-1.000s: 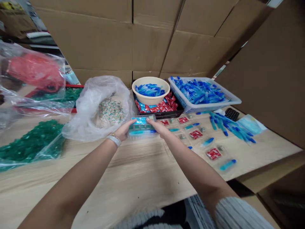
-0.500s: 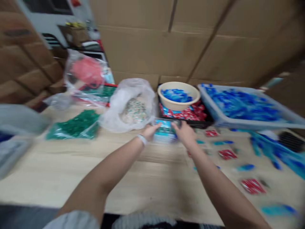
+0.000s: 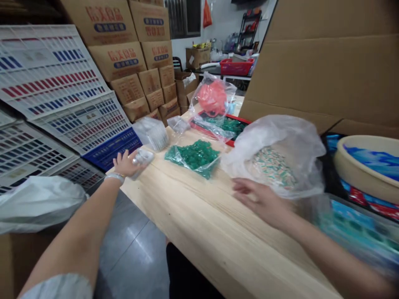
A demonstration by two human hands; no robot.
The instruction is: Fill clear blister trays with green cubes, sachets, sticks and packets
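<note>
Pale wood fills the middle of the head view: one long table (image 3: 193, 224) runs from near right to far left, with stacked cardboard cartons (image 3: 131, 62) behind it and a big cardboard sheet (image 3: 327, 70) on the right.

I see two hands. The left hand (image 3: 125, 164), one pale band (image 3: 114, 177) on its wrist, lies at the table's left edge with its fingers closed on one small clear packet (image 3: 142, 158), which rests on the wood there. The right hand (image 3: 260, 199) is blurred; it hovers low over the table with fingers spread wide and nothing in it, just beside one white plastic bag (image 3: 280, 141) that is open on a heap of small pale pieces.

Just beyond the packet sits one pile of clear packets (image 3: 151, 133). Between that pile and the white bag lies one clear bag of green pieces (image 3: 193, 155). Farther off, one clear bag of red stuff (image 3: 212, 96) sits on a red-edged tray (image 3: 229, 142).

At the far right I count one beige bowl (image 3: 358, 176) holding blue pieces, and nearer, one clear box (image 3: 355, 226), too blurred to read.

Left of the table lean slotted white racks (image 3: 46, 70) and one blue rack (image 3: 109, 149); one white sack (image 3: 34, 201) lies near left.
</note>
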